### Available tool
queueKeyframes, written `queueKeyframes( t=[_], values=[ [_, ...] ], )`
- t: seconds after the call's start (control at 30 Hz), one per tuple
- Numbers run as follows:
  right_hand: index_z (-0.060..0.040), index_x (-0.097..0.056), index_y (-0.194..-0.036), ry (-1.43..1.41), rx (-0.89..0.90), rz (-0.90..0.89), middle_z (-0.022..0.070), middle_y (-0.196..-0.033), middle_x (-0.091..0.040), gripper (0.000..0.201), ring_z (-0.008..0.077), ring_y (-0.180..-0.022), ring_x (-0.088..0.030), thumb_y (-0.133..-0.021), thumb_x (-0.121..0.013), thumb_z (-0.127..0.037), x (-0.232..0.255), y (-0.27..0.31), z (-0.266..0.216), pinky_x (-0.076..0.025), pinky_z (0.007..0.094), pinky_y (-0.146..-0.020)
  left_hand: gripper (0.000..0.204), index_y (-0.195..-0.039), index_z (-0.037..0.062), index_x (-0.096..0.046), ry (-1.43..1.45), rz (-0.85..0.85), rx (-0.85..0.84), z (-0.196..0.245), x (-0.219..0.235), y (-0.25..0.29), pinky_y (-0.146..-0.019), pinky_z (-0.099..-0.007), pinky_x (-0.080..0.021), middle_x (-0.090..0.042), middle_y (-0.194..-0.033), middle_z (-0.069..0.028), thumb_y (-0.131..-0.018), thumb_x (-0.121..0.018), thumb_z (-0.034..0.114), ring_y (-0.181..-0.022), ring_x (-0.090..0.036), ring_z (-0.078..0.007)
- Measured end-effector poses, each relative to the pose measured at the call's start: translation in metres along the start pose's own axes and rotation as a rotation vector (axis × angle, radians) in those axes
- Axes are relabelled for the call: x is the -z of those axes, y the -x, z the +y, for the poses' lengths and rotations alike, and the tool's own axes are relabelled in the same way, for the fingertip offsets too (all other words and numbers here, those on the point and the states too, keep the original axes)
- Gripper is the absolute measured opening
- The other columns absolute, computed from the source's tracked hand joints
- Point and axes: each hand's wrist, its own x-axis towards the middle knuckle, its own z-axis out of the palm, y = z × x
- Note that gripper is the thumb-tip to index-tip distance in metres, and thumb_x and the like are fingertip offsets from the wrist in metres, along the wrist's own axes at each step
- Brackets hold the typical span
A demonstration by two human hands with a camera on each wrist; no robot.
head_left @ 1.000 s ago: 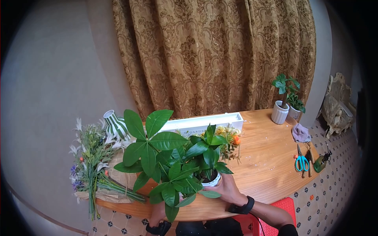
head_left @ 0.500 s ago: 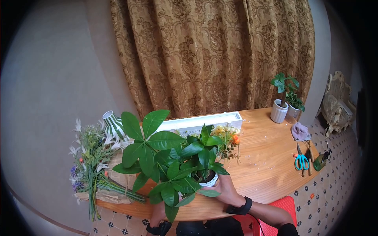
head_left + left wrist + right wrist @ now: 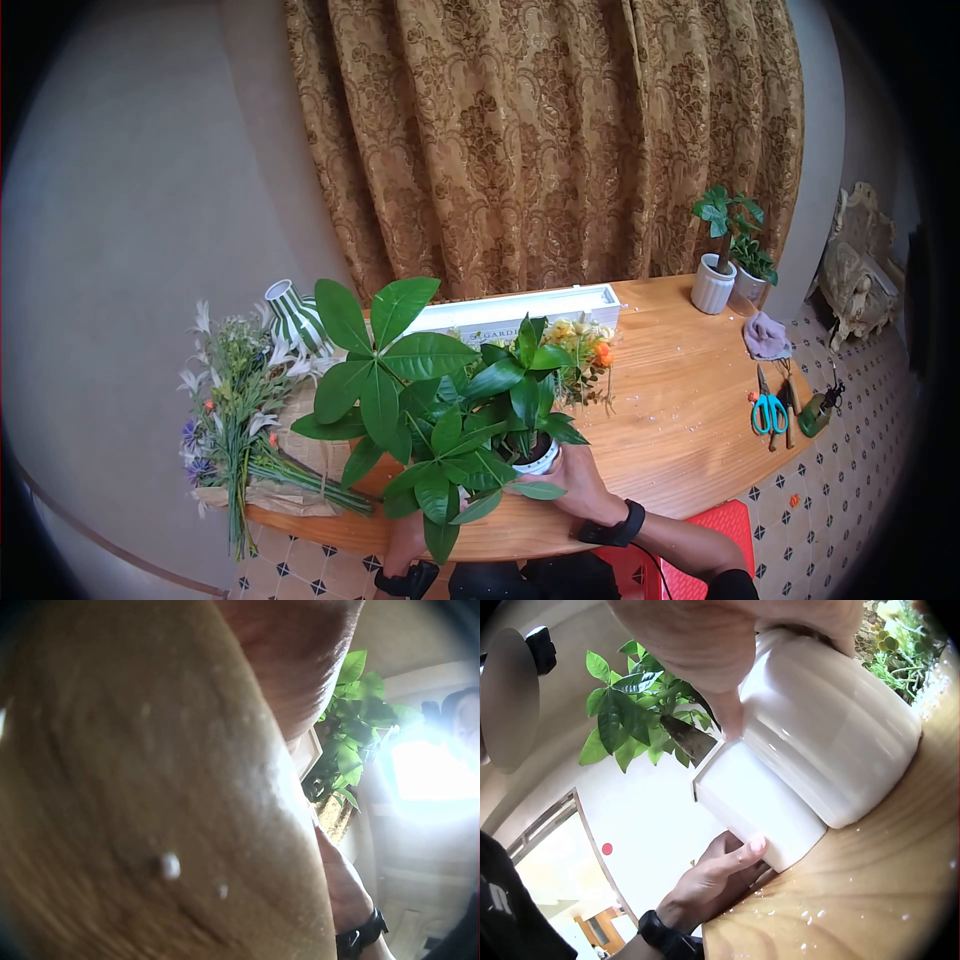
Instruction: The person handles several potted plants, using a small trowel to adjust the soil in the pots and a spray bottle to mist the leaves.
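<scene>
Two potted plants stand side by side on the wooden table, close against each other. My right hand (image 3: pixel 583 482) grips the rounded white pot (image 3: pixel 832 727) near its rim; dark soil and glossy leaves (image 3: pixel 520 385) show above it in the head view. With thumb in front, my left hand (image 3: pixel 712 877) holds the lower part of the angular white pot (image 3: pixel 757 802). A money tree (image 3: pixel 380 370) with broad leaves rises from that pot and hides most of the left hand in the head view. Both pot bases sit at the tabletop in the right wrist view.
Cut flowers (image 3: pixel 240 420) lie on brown paper at left beside a striped vase (image 3: pixel 295 318). Behind are a white planter box (image 3: pixel 560 302) and yellow-orange flowers (image 3: pixel 590 350). At right are potted plants (image 3: pixel 713 285), a cloth (image 3: pixel 767 336), scissors (image 3: pixel 770 412) and a green bottle (image 3: pixel 815 415).
</scene>
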Motion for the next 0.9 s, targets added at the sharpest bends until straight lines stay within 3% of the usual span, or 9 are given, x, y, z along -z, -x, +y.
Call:
queueKeyframes(
  t=[0.1,0.2,0.3,0.33,0.4,0.43,0.6,0.77,0.9],
  values=[
    [-0.002,-0.052,-0.141,0.055,0.051,0.015,0.0269,-0.153,-0.044,0.08,0.0417,-0.151,-0.032,-0.075,-0.092,-0.025,0.002,-0.003,-0.008,-0.036,0.0484,-0.119,0.039,-0.126,-0.0028,-0.07,-0.172,-0.035,-0.043,-0.034,0.009,0.001,-0.102,-0.0346,-0.053,-0.072,-0.126,-0.0121,-0.096,-0.076,0.022,-0.115,-0.067,-0.0186],
    [-0.002,-0.053,-0.14,0.052,0.052,-0.002,0.0261,-0.152,-0.045,0.081,0.0412,-0.151,-0.033,-0.073,-0.093,-0.024,0.003,-0.004,0.0,-0.037,0.0479,-0.119,0.042,-0.127,-0.0032,-0.07,-0.146,0.014,-0.06,-0.13,0.022,0.006,-0.107,-0.0362,-0.049,-0.066,-0.135,-0.0143,-0.095,-0.078,0.023,-0.121,-0.063,-0.0183],
    [-0.0017,-0.054,-0.14,0.076,0.053,0.018,0.0258,-0.153,-0.045,0.084,0.0406,-0.15,-0.035,-0.071,-0.095,-0.025,0.005,-0.003,-0.014,-0.038,0.0471,-0.118,0.044,-0.128,-0.0028,-0.069,-0.111,0.092,0.105,-0.022,0.025,0.005,-0.109,-0.037,-0.046,-0.061,-0.14,-0.0149,-0.094,-0.079,0.023,-0.124,-0.06,-0.0193],
    [-0.0017,-0.054,-0.14,0.07,0.041,0.006,0.0258,-0.153,-0.045,0.084,0.0406,-0.15,-0.035,-0.071,-0.095,-0.025,0.004,-0.003,-0.014,-0.038,0.0471,-0.118,0.044,-0.128,-0.0028,-0.069,-0.11,0.096,0.123,-0.019,0.026,0.005,-0.109,-0.037,-0.046,-0.061,-0.14,-0.0149,-0.094,-0.079,0.023,-0.124,-0.06,-0.0193],
    [-0.0012,-0.054,-0.14,0.098,0.053,0.032,0.0258,-0.154,-0.044,0.086,0.0395,-0.149,-0.037,-0.069,-0.096,-0.027,0.005,-0.003,-0.012,-0.039,0.0462,-0.118,0.037,-0.114,-0.0012,-0.071,-0.12,0.149,-0.006,-0.014,0.028,0.002,-0.088,-0.0375,-0.054,-0.074,-0.109,-0.0101,-0.087,-0.082,0.022,-0.098,-0.069,-0.0203],
    [-0.0009,-0.053,-0.141,0.088,0.031,0.032,0.0263,-0.155,-0.043,0.088,0.0388,-0.148,-0.039,-0.069,-0.096,-0.027,0.005,-0.003,-0.013,-0.039,0.0456,-0.117,0.035,-0.113,-0.0023,-0.071,-0.04,0.198,-0.022,0.031,0.021,-0.002,-0.085,-0.0348,-0.055,-0.075,-0.107,-0.0093,-0.087,-0.082,0.019,-0.096,-0.07,-0.0179],
    [-0.0001,-0.053,-0.143,0.095,0.0,0.007,0.0262,-0.156,-0.042,0.09,0.0381,-0.146,-0.041,-0.069,-0.096,-0.028,0.008,-0.006,-0.012,-0.039,0.0447,-0.117,0.034,-0.113,-0.003,-0.07,0.076,0.253,-0.011,-0.003,0.024,-0.004,-0.085,-0.0348,-0.056,-0.075,-0.106,-0.0095,-0.086,-0.083,0.013,-0.094,-0.07,-0.0178],
    [0.0015,-0.052,-0.144,0.062,0.004,-0.058,0.0259,-0.156,-0.042,0.095,0.0366,-0.145,-0.043,-0.068,-0.097,-0.031,0.013,-0.012,-0.007,-0.039,0.0427,-0.117,0.035,-0.115,-0.0051,-0.065,-0.19,0.288,-0.081,0.037,0.025,-0.001,-0.08,-0.0327,-0.057,-0.073,-0.109,-0.0107,-0.086,-0.082,0.003,-0.096,-0.07,-0.018],
    [0.0016,-0.051,-0.145,0.057,-0.028,-0.105,0.0264,-0.157,-0.041,0.096,0.0364,-0.144,-0.044,-0.068,-0.097,-0.032,0.015,-0.017,-0.007,-0.039,0.0424,-0.117,0.041,-0.123,-0.0079,-0.058,0.037,0.335,-0.027,0.028,0.022,0.0,-0.083,-0.0304,-0.06,-0.069,-0.115,-0.0141,-0.087,-0.078,-0.004,-0.102,-0.07,-0.0195]
  ],
)
